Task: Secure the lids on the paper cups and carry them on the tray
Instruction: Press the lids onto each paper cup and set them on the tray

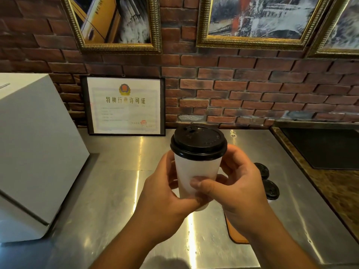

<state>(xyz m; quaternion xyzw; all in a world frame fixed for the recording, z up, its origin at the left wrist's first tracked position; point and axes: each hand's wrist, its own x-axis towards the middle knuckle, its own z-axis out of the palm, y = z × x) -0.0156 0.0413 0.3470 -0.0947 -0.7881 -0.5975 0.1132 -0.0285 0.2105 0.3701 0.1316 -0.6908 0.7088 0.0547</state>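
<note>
Grasping a white paper cup [197,171] with black lid [198,141], both hands' fingers [200,184] curl.

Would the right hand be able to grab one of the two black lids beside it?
Probably not yet: the right hand grips the paper cup. The black lids sit just beyond it, nothing between, so once free, likely yes.

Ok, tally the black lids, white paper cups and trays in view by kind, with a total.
Black lids: 3
White paper cup: 1 in plain view
Orange tray: 1
Total: 5
</note>
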